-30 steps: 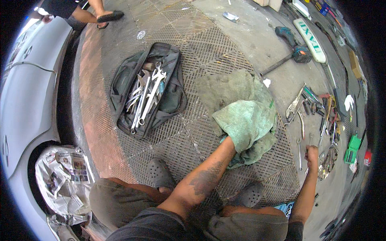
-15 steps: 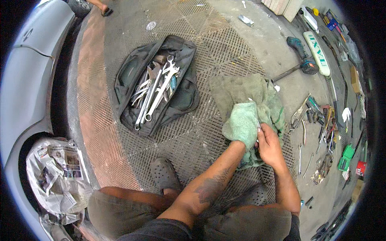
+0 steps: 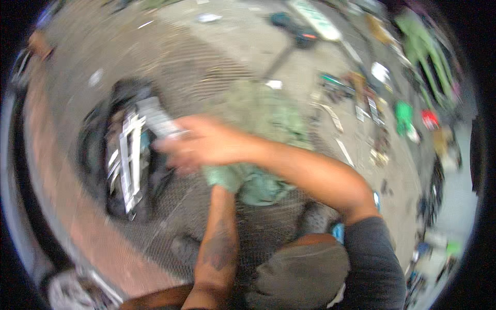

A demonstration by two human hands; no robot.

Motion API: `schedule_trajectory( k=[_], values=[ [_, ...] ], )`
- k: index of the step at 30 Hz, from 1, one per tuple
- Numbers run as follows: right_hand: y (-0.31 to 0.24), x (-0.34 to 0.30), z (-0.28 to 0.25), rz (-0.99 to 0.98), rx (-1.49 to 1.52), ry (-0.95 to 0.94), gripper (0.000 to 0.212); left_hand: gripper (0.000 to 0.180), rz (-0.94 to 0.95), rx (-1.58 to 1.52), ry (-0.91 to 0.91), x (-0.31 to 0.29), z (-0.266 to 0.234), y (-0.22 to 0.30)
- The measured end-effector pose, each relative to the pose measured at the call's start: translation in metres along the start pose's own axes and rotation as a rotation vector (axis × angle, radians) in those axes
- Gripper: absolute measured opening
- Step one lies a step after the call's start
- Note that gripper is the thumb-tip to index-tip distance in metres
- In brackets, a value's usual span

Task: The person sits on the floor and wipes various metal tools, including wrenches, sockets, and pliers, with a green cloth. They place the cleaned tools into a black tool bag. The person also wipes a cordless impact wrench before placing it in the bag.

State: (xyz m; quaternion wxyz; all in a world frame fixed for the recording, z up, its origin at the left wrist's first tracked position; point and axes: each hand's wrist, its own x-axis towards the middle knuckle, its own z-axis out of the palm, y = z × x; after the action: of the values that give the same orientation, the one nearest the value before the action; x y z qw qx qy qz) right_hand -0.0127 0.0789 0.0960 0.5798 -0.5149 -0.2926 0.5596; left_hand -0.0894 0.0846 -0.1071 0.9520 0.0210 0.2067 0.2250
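Note:
My right hand [image 3: 199, 144] reaches across to the left, its fingers closed around a silver metal tool [image 3: 155, 119]. Motion blur hides the tool's exact kind; its far end is over the right edge of the black tool bag [image 3: 94, 129]. Several silver wrenches [image 3: 129, 155] lie in the bag. A light green cloth [image 3: 222, 175] covers my left hand [image 3: 219, 182], which stays low beneath my right forearm. The cloth and that forearm hide the left fingers. A larger faded green cloth [image 3: 248, 108] is spread on the floor mat just beyond.
A cordless power tool [image 3: 297, 33] with a long shaft lies ahead, beside a white sign [image 3: 318, 20]. Hand tools [image 3: 356, 95] are scattered on the concrete to the right, near a green case [image 3: 404, 118] and a red box [image 3: 429, 119]. Car bodywork borders the far left.
My right hand has left the cloth and swung left to the tool bag, carrying the silver tool. My view has shifted to the right. The left hand stays in the light green cloth.

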Motion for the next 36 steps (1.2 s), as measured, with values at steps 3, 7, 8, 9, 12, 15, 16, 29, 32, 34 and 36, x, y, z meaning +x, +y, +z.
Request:
schedule_trajectory(
  k=[3,7,8,9,12,15,16,29,32,34,36],
  values=[
    [-0.013,0.034,0.041,-0.272,-0.597,-0.081,0.048,0.035,-0.030,0.231,0.072,-0.003,0.010,-0.002],
    [-0.003,-0.025,0.051,-0.382,-0.936,-0.236,0.035,0.030,0.023,0.640,0.121,-0.003,0.024,0.018],
    [0.004,-0.046,0.039,-0.342,-0.911,-0.279,0.034,0.029,0.059,0.815,0.114,-0.001,0.028,0.020],
    [0.011,-0.066,0.022,-0.372,-0.818,-0.271,0.033,0.028,0.120,1.093,0.075,0.002,0.033,0.021],
    [0.034,-0.127,-0.035,-0.387,-0.715,-0.141,0.030,0.024,0.326,1.865,-0.084,0.010,0.051,0.014],
    [0.051,-0.190,-0.117,-0.113,-0.735,0.252,0.030,0.021,0.327,2.173,-0.278,0.015,0.074,-0.002],
    [0.060,-0.206,-0.148,-0.167,-0.774,0.389,0.031,0.020,0.302,2.308,-0.355,0.016,0.080,-0.010],
    [0.138,-0.240,-0.360,0.301,-0.982,1.270,0.037,0.046,-0.288,2.987,-0.342,-0.008,0.141,-0.114],
    [0.135,-0.226,-0.340,0.556,-0.935,1.048,0.049,0.047,-0.143,2.982,-0.403,-0.003,0.110,-0.105],
    [0.140,-0.221,-0.328,0.576,-0.980,0.937,0.055,0.047,-0.169,2.977,-0.390,0.006,0.077,-0.098],
    [0.144,-0.221,-0.322,0.540,-0.951,1.000,0.051,0.047,-0.014,2.946,-0.416,0.015,0.045,-0.092]
  ],
)
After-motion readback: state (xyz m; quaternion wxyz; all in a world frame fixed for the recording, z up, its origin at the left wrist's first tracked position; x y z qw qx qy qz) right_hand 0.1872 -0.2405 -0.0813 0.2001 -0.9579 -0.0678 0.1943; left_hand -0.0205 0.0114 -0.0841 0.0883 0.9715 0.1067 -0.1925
